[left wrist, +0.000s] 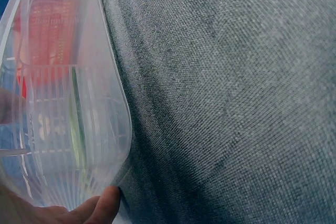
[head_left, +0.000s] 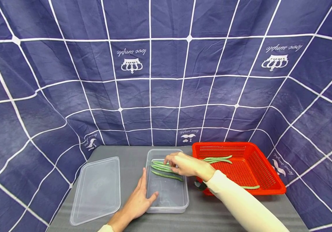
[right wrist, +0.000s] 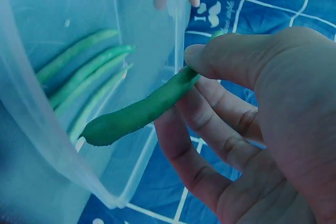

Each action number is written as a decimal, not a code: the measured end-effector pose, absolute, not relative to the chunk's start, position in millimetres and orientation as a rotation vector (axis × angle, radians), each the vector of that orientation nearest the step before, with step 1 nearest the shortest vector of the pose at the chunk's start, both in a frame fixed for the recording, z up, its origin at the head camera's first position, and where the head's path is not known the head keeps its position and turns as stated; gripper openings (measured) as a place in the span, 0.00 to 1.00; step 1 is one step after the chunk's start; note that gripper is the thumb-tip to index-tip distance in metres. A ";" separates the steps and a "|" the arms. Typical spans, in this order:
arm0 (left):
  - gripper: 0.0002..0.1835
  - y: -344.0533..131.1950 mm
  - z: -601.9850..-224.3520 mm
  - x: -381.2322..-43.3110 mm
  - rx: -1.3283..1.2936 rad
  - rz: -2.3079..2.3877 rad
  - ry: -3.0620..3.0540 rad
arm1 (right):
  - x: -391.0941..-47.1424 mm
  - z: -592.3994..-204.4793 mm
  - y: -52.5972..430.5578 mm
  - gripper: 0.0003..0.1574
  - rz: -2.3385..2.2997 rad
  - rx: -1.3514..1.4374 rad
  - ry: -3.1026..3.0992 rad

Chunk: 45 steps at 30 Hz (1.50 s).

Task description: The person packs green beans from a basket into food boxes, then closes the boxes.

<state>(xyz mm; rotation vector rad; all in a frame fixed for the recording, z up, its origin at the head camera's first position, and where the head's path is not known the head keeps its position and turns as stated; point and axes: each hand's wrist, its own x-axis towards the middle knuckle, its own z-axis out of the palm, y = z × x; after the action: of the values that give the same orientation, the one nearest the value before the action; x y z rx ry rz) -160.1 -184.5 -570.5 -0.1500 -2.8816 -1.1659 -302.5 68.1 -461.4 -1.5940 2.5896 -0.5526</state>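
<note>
A green bean is pinched between the thumb and fingers of my right hand, over the far right part of a clear plastic container. Several other green beans lie in the container's far half, roughly side by side. My left hand rests against the container's left side, its fingers fairly straight along the outer wall and its thumb reaching over the rim. In the left wrist view, fingertips touch the container's outer wall.
To the right stands a red perforated basket with several green beans in it. A flat clear lid lies on the grey tabletop at the left. A small dark object sits beside the basket, partly hidden. Blue checked cloth encloses the table.
</note>
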 end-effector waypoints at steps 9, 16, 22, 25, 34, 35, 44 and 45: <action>0.64 -184.5 -569.2 -160.5 -0.152 -1.167 -2.878 | -301.0 -472.0 49.7 0.21 -0.552 -1.616 2.569; 0.64 -183.6 -568.5 -161.3 -0.178 -1.186 -2.884 | -297.5 -473.6 46.3 0.19 -0.538 -1.606 2.551; 0.64 -183.2 -568.6 -160.9 -0.166 -1.171 -2.888 | -298.0 -477.8 45.7 0.20 -0.531 -1.594 2.551; 0.65 -183.1 -568.7 -161.2 -0.163 -1.174 -2.882 | -297.1 -479.1 46.3 0.20 -0.497 -1.573 2.578; 0.65 -183.3 -570.6 -161.8 -0.169 -1.149 -2.882 | -295.0 -477.5 55.9 0.19 -0.496 -1.530 2.617; 0.65 -183.5 -570.6 -161.8 -0.170 -1.151 -2.880 | -295.2 -476.7 57.5 0.19 -0.504 -1.527 2.621; 0.65 -185.0 -570.6 -160.7 -0.170 -1.133 -2.881 | -299.4 -470.3 74.0 0.18 -0.514 -1.483 2.676; 0.64 -185.0 -570.7 -160.4 -0.170 -1.131 -2.881 | -299.9 -469.6 76.1 0.18 -0.523 -1.480 2.679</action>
<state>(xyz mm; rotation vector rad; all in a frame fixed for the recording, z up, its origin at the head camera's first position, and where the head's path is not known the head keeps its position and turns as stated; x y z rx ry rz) -160.4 -185.0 -570.7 -0.1700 -2.8807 -1.1307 -299.9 76.1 -469.6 -1.4801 2.6790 -0.5225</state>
